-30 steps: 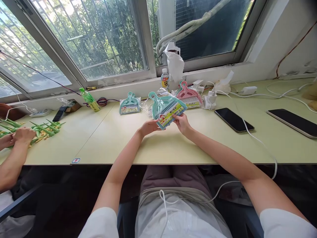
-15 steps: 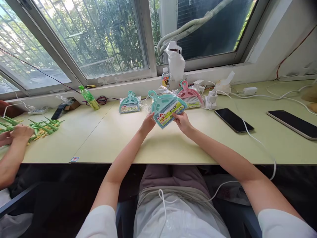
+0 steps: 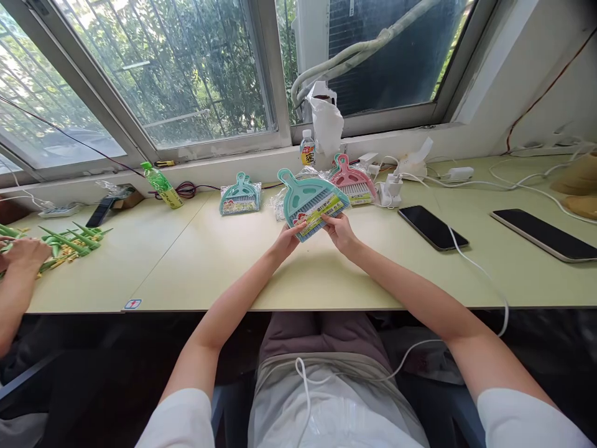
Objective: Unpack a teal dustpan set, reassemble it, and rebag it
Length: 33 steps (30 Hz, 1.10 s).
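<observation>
A green dustpan and brush set [image 3: 310,202] with a yellow label is held up between my two hands over the table. My left hand [image 3: 288,240] grips its lower left edge, and my right hand [image 3: 340,230] pinches its lower right side. Behind it on the right lies a pink dustpan set [image 3: 353,180], partly covered by the held one. A smaller-looking green dustpan set [image 3: 240,196] in clear wrap rests on the table to the left. Crumpled clear plastic [image 3: 278,202] shows just left of the held set.
Two dark phones [image 3: 433,228] [image 3: 545,234] and a white cable lie at the right. A green bottle [image 3: 162,185] leans back left; a clear bottle [image 3: 308,149] stands behind. Another person's hands [image 3: 25,252] work among green stalks [image 3: 77,239] at far left.
My left hand has shifted along the dustpan's lower edge, its thumb now over the label. The held set has tilted slightly. The whole view has moved a little, sliding most things left.
</observation>
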Each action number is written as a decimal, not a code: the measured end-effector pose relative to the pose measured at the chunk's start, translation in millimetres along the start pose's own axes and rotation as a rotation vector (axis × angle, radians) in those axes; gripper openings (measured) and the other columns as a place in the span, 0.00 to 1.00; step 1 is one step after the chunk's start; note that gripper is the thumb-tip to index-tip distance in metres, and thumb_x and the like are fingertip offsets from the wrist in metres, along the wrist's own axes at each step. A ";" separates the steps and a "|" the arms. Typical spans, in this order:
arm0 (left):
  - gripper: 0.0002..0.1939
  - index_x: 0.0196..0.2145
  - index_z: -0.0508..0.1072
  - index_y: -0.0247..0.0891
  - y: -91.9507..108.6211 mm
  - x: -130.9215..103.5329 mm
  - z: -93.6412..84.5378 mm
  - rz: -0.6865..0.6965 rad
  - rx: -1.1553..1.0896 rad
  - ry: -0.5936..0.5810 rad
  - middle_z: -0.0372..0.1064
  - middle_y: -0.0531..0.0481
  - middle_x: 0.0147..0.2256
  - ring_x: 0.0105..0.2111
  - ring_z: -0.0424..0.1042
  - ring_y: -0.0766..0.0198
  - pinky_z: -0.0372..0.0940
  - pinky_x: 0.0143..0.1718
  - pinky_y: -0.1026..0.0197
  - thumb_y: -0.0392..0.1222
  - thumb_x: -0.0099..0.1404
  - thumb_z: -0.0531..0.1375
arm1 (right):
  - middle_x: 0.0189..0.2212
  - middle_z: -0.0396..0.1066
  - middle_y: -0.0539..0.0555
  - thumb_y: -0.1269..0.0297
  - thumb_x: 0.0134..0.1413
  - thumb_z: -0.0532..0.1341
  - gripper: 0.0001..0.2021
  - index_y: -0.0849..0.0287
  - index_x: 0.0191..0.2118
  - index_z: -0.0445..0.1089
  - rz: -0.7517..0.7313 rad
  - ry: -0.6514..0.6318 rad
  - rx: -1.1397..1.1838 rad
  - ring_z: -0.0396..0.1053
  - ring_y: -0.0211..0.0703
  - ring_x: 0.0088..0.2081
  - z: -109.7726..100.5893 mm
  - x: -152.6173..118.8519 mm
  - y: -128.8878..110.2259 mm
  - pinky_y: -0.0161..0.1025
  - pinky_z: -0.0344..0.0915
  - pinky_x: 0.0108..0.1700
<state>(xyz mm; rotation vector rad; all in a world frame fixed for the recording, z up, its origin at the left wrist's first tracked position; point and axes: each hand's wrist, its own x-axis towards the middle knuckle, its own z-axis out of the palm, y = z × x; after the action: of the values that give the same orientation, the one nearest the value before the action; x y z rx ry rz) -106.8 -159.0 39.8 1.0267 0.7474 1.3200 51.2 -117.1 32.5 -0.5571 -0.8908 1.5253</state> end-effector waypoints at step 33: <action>0.21 0.54 0.69 0.35 0.6 5.6 -13.3 -0.161 0.023 -0.069 0.70 0.38 0.54 0.53 0.72 0.50 0.67 0.56 0.42 0.35 0.63 0.62 | 0.43 0.77 0.53 0.68 0.43 0.66 0.17 0.54 0.43 0.71 -0.030 -0.005 -0.084 0.73 0.51 0.51 -3.7 2.9 1.2 0.50 0.73 0.52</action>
<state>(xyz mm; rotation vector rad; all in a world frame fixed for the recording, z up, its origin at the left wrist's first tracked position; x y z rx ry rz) -118.3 -151.2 35.7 1.0041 0.7772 1.1350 52.9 -113.4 29.8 -0.5985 -0.9671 1.4682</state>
